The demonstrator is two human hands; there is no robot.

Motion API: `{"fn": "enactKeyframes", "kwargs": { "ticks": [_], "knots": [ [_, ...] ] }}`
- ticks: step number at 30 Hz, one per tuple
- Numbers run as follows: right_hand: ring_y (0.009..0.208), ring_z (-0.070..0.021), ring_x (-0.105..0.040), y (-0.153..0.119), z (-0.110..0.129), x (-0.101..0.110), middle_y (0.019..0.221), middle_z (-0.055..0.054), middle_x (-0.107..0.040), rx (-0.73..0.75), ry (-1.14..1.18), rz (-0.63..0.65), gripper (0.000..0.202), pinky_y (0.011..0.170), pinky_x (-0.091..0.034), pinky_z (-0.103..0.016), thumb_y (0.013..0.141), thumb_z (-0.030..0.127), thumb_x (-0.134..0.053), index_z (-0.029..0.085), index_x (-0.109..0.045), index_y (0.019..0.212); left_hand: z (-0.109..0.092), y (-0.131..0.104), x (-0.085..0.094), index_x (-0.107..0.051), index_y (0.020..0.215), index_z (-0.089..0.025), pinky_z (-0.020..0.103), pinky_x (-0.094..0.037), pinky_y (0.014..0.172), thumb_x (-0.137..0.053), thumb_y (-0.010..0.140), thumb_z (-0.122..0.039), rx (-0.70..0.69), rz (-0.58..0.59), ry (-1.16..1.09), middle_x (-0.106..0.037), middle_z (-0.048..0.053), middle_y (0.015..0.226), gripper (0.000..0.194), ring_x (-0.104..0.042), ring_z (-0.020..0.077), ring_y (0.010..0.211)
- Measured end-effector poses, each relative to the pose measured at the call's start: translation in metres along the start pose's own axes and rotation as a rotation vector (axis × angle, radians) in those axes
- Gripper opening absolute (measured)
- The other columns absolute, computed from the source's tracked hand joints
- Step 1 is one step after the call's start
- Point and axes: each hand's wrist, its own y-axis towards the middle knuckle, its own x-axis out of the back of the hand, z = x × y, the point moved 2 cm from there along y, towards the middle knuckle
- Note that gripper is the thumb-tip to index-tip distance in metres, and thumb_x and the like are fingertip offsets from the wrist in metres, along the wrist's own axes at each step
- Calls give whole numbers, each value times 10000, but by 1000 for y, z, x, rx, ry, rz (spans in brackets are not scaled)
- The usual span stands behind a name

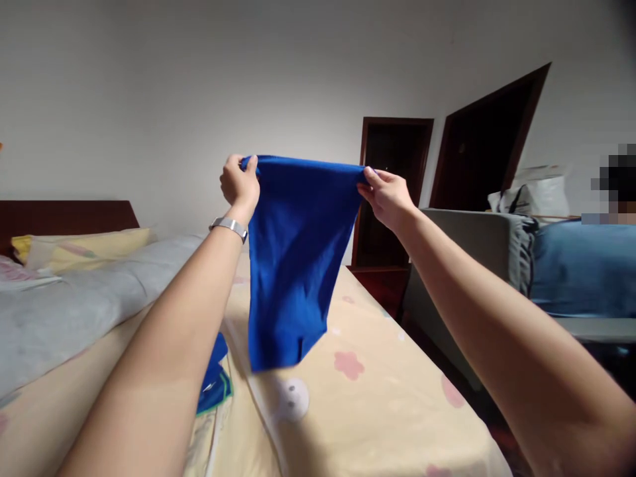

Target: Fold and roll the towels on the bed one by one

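Note:
A plain blue cloth (298, 258) hangs in the air over the bed, stretched along its top edge between my two hands. My left hand (240, 180) pinches its upper left corner; a silver band is on that wrist. At the upper right corner, my right hand (385, 194) grips the cloth between thumb and fingers. The lower end hangs free, its right side slanting up. Partly hidden behind my left forearm, more blue fabric with a green edge (216, 391) lies on the bed.
The bed's cream sheet (387, 397) has pink flowers and a white animal face. A grey quilt (99, 305) and a yellow pillow (99, 248) lie at left. On the right, a person in a blue shirt (581, 265) is beside a grey panel (457, 265), near a white bag (539, 192).

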Motion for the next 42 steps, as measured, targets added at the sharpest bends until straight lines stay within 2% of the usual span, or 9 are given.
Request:
{"fn": "enactKeyframes", "kwargs": {
  "ticks": [2,5,8,13,17,23,32,37,42],
  "knots": [
    [701,-68,-621,-7,0,7,776,21,-639,57,4,-3,205,758,-549,-196,853,352,-777,167,-690,877,-4,-5,0,-626,1025,-87,294,-468,732,-539,970,-402,32,-72,9,-699,59,872,331,-672,134,745],
    [802,-114,-654,-56,-22,34,897,-9,-691,72,-42,6,291,840,-551,-266,832,442,-768,195,-709,973,-1,-61,19,-644,996,-123,237,-487,749,-589,945,-421,23,-73,-38,-702,32,889,307,-668,112,786],
    [914,-180,-663,-140,-68,75,1002,-38,-713,-3,-123,15,342,883,-546,-330,825,505,-748,208,-723,992,20,-166,54,-669,982,-164,243,-513,785,-630,917,-444,58,-3,-75,-717,30,907,291,-674,144,849],
    [907,-269,-669,-300,-171,132,881,-85,-742,-415,-438,222,419,854,-526,-368,822,577,-694,163,-748,857,83,-366,111,-714,909,-226,363,-537,905,-621,890,-445,249,396,65,-753,59,933,239,-708,236,936],
    [857,-276,-681,-368,-215,149,854,-92,-752,-628,-548,380,494,788,-514,-346,848,619,-601,145,-741,848,109,-456,140,-746,762,-312,366,-590,758,-682,806,-383,379,713,76,-776,37,809,106,-740,270,803],
    [757,-203,-617,-370,-197,158,803,-51,-710,-695,-568,648,408,690,-460,-283,885,533,-597,152,-736,843,103,-468,172,-751,775,-341,364,-571,827,-701,799,-419,530,893,57,-772,22,861,97,-724,283,886],
    [766,-201,-603,-385,-201,162,806,-57,-694,-800,-564,778,411,707,-451,-288,881,533,-607,138,-714,840,115,-487,192,-798,865,-273,359,-572,830,-692,753,-466,739,1088,144,-799,56,930,247,-732,297,905],
    [847,-228,-620,-360,-212,148,854,-57,-689,-774,-536,681,483,799,-474,-321,853,632,-595,158,-688,852,122,-452,172,-768,855,-294,404,-550,894,-664,778,-471,642,1076,126,-769,83,976,219,-707,312,962],
    [791,-220,-593,-374,-238,137,811,-47,-653,-756,-544,507,503,745,-458,-322,839,672,-564,176,-634,795,122,-466,162,-684,974,-294,368,-568,831,-528,868,-510,723,1031,121,-733,56,951,287,-704,272,923]
  ]
}}
